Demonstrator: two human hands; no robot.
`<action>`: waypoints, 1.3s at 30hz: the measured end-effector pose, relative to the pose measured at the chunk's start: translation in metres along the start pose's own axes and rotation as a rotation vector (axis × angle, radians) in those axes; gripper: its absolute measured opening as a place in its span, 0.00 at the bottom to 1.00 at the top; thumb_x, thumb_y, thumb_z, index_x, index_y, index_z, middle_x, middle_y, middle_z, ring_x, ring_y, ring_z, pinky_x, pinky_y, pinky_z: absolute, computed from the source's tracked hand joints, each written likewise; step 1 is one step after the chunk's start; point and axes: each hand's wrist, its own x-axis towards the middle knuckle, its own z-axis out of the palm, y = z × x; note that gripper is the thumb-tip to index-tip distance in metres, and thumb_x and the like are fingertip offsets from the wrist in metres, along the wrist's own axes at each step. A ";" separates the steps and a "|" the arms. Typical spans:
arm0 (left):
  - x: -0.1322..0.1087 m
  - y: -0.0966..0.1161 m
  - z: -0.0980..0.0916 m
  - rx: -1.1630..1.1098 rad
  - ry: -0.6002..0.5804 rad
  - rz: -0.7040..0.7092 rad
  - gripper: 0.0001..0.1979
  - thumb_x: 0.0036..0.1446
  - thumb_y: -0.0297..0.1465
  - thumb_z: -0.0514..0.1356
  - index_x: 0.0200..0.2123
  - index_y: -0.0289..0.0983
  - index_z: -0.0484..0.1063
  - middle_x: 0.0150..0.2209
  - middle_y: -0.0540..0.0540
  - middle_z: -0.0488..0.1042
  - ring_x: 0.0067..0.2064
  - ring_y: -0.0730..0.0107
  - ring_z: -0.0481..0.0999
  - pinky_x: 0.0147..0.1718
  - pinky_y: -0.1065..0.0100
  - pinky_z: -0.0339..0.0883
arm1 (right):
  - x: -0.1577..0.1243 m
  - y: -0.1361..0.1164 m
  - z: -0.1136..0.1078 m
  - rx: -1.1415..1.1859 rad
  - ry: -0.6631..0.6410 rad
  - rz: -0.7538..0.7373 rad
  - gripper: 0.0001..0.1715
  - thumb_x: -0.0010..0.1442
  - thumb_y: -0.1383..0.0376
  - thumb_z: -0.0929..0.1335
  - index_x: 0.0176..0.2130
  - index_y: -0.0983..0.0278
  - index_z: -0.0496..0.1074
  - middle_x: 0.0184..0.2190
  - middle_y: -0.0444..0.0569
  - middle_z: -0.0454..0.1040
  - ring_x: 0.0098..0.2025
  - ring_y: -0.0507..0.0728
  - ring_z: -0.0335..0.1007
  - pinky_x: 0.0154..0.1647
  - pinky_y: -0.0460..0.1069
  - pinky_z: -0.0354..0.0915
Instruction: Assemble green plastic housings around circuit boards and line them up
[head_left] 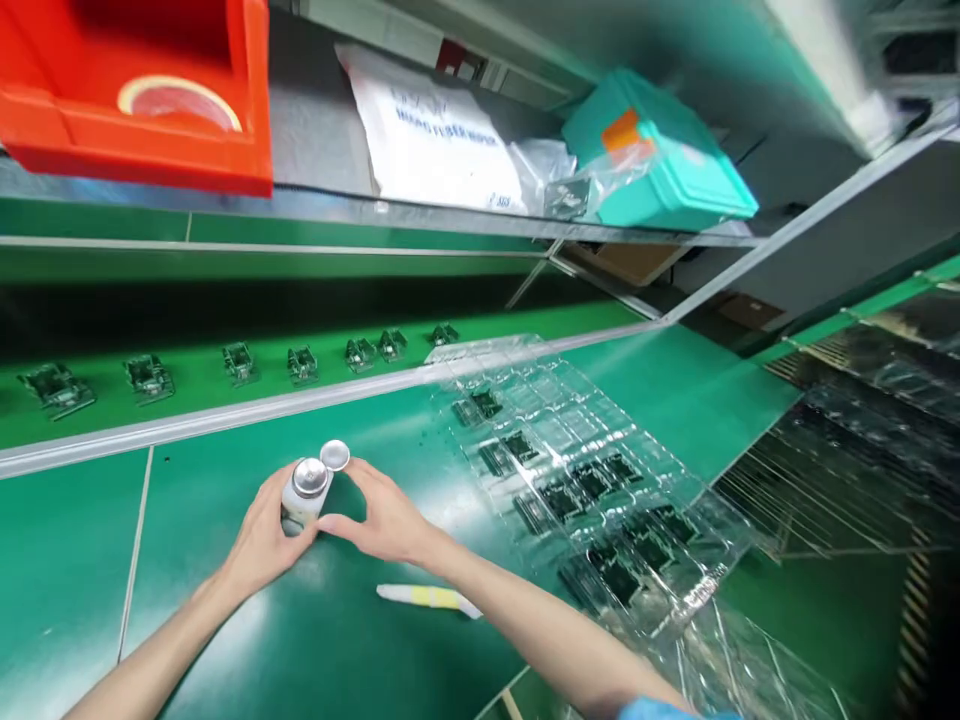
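Note:
A white pump dispenser bottle [304, 505] with a metal top stands on the green bench, its round lid [335, 456] flipped up to the right. My left hand [264, 535] is wrapped around the bottle from the left. From the other side, my right hand [382, 515] grips it, with the fingers at the raised lid and the thumb against the bottle's lower side. A white and yellow marker-like pen [427, 597] lies below my right forearm.
Clear plastic trays [570, 400] with several dark circuit boards lie to the right. More small board assemblies [238, 363] sit in a row on the green belt behind a metal rail. The shelf above bears a red bin [150, 160], a white wiper pack [442, 145] and a teal box [675, 175].

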 end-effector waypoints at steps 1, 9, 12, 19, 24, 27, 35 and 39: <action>0.001 0.001 0.003 0.006 0.027 0.000 0.28 0.56 0.42 0.60 0.56 0.36 0.64 0.51 0.35 0.77 0.52 0.50 0.79 0.49 0.51 0.76 | -0.002 0.005 -0.014 -0.042 0.011 -0.012 0.28 0.57 0.53 0.73 0.54 0.60 0.72 0.54 0.55 0.77 0.55 0.64 0.74 0.55 0.56 0.72; 0.007 0.002 0.008 0.007 0.152 0.006 0.25 0.57 0.39 0.60 0.56 0.36 0.65 0.51 0.35 0.77 0.50 0.50 0.80 0.46 0.52 0.78 | 0.006 0.020 -0.129 -0.346 0.238 -0.010 0.20 0.67 0.57 0.62 0.48 0.64 0.76 0.49 0.57 0.79 0.53 0.63 0.76 0.56 0.59 0.71; 0.012 0.006 0.002 -0.001 0.153 0.018 0.24 0.56 0.40 0.60 0.54 0.36 0.65 0.49 0.36 0.78 0.49 0.51 0.81 0.45 0.52 0.77 | 0.013 0.013 -0.157 -0.430 0.274 0.020 0.21 0.68 0.61 0.59 0.47 0.65 0.77 0.48 0.58 0.79 0.53 0.63 0.75 0.57 0.60 0.69; 0.014 0.000 -0.025 -0.021 -0.019 -0.159 0.30 0.49 0.42 0.65 0.53 0.35 0.65 0.52 0.35 0.75 0.55 0.49 0.75 0.54 0.50 0.70 | -0.054 0.023 -0.097 -0.362 -0.254 0.224 0.10 0.57 0.70 0.67 0.33 0.60 0.80 0.35 0.49 0.81 0.38 0.59 0.78 0.46 0.52 0.71; 0.017 -0.004 -0.032 -0.005 -0.029 -0.197 0.33 0.46 0.44 0.66 0.52 0.31 0.66 0.51 0.33 0.74 0.56 0.48 0.74 0.57 0.51 0.67 | -0.113 0.020 -0.033 -0.357 -0.367 0.358 0.16 0.60 0.70 0.68 0.48 0.64 0.77 0.44 0.56 0.78 0.42 0.61 0.77 0.45 0.53 0.71; 0.015 0.000 -0.037 0.024 -0.007 -0.151 0.32 0.47 0.44 0.66 0.51 0.31 0.67 0.50 0.34 0.75 0.54 0.50 0.75 0.55 0.53 0.69 | -0.126 0.018 -0.014 -0.371 -0.338 0.378 0.20 0.61 0.68 0.67 0.53 0.67 0.74 0.44 0.57 0.77 0.39 0.60 0.76 0.41 0.52 0.71; 0.012 -0.004 -0.037 0.084 0.002 -0.116 0.28 0.48 0.44 0.66 0.48 0.33 0.67 0.46 0.38 0.75 0.49 0.52 0.77 0.48 0.55 0.71 | -0.118 0.044 -0.038 -0.318 -0.085 0.444 0.12 0.60 0.67 0.66 0.38 0.65 0.79 0.36 0.54 0.76 0.31 0.55 0.70 0.37 0.50 0.67; 0.011 -0.003 -0.038 0.099 0.008 -0.090 0.27 0.48 0.44 0.66 0.46 0.34 0.68 0.44 0.40 0.75 0.46 0.55 0.77 0.45 0.58 0.72 | -0.113 0.062 -0.062 -0.209 0.096 0.496 0.17 0.62 0.63 0.65 0.45 0.64 0.79 0.31 0.52 0.77 0.30 0.57 0.72 0.39 0.54 0.69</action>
